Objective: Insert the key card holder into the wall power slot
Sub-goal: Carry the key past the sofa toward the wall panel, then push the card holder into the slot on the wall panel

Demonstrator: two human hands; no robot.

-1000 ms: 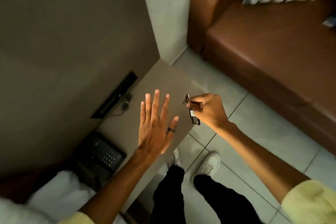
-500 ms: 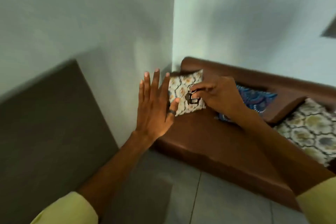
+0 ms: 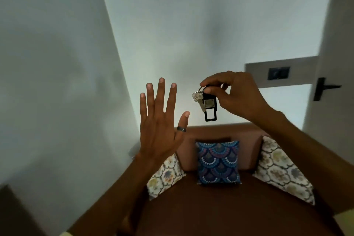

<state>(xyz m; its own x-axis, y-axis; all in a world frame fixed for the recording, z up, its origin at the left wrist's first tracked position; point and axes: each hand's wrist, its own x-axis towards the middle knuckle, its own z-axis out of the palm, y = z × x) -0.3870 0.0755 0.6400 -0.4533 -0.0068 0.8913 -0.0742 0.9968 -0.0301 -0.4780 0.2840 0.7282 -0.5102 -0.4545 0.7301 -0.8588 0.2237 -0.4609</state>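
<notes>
Two hands are up in the middle of the frame. There are three cushions, one sofa, one key, one key card holder, one ring and one door handle.

The left hand (image 3: 160, 120) is flat and spread wide, all five fingers apart, holding nothing. A dark ring (image 3: 181, 129) sits on its thumb.

The right hand (image 3: 236, 94) pinches the top of the key card holder (image 3: 209, 108) between thumb and fingertips. The holder is black and flat, long and thin. It has a small pale square near its middle and an open window hole near its bottom end. It hangs straight down from the fingers, in the air, just right of the frame's middle. A silver key (image 3: 198, 99) hangs beside it on the same little ring, touching its left side.

In the right part of the frame, a grey panel on the wall has a dark wall power slot (image 3: 278, 73) in it. The holder is well apart from it, lower and to the left. A black door handle (image 3: 323, 88) sticks out at the far right.

At the bottom is a brown sofa (image 3: 220, 207). On it lean a blue cushion (image 3: 218, 162) in the middle, a flowery cushion (image 3: 165, 175) to its left and another flowery cushion (image 3: 281, 168) to its right.
</notes>
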